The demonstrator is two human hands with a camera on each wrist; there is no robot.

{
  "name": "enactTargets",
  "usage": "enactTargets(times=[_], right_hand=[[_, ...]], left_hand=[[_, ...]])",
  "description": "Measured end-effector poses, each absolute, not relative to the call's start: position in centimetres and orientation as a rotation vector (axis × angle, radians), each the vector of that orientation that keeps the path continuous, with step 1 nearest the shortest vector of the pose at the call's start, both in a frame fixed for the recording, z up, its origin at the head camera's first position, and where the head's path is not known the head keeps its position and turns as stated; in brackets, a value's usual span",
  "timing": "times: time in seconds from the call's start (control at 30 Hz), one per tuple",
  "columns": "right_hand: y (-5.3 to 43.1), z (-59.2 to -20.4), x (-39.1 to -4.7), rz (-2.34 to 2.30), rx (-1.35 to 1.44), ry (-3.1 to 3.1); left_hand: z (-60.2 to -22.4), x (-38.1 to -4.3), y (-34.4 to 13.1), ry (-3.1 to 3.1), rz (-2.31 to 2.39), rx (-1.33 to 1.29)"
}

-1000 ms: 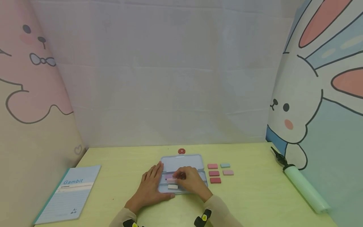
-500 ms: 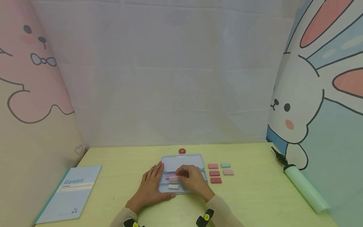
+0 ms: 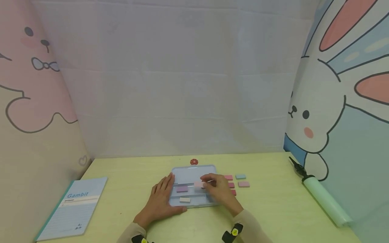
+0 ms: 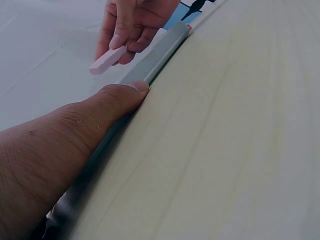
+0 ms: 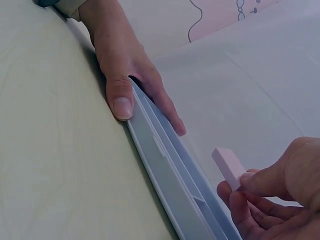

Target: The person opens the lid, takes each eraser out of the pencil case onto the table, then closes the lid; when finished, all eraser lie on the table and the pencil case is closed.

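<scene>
A light-blue pencil case [image 3: 195, 174] lies on the table with its lid laid back. Inside it, a purple eraser [image 3: 182, 189] sits in the upper compartment and a white eraser [image 3: 184, 200] in the lower one. My left hand [image 3: 159, 199] rests against the case's left side, fingers straight, thumb [image 4: 135, 86] on the front edge. Between thumb and fingertips, my right hand [image 3: 221, 191] pinches a pale pink eraser [image 5: 229, 167], raised over the right part of the case. Beside the case lie several pink erasers, partly covered by that hand in the head view.
To the right are a light-blue eraser [image 3: 240, 176] and a light pink eraser [image 3: 243, 184]. A red round piece [image 3: 193, 162] lies behind the case. A notebook [image 3: 73, 207] is at the left, a green cylinder with a black nozzle [image 3: 326, 200] at the right.
My right hand has lifted the pale pink eraser off the purple one's area and carried it rightward, uncovering the purple eraser. My left hand stays in place.
</scene>
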State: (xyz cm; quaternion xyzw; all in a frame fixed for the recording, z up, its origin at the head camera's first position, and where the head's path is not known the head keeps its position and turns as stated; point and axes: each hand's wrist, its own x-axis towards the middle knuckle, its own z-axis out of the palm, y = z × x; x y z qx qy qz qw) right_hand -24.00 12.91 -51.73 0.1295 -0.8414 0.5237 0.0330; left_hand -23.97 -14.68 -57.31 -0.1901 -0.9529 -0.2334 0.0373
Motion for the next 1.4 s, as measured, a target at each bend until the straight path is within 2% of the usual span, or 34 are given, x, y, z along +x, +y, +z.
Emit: enactTargets(times=[0.4, 0.7, 0.97, 1.4], right_hand=[[16.4, -51.0, -22.4, 1.649, 0.197, -2.596], [19.7, -50.9, -22.0, 1.885, 0.09, -2.511], [22.3, -51.0, -21.7, 1.533, -0.026, -2.644], [25.6, -50.5, -21.3, 1.554, -0.127, -2.672]], left_hand=[[-57.1, -23.8, -14.9, -2.929, -0.714, -0.579], [-57.0, -23.8, -15.0, -2.939, -0.7, -0.568], [-56.7, -23.8, -15.0, -2.936, -0.698, -0.565], [-55.9, -24.0, -14.7, -2.938, -0.7, -0.572]])
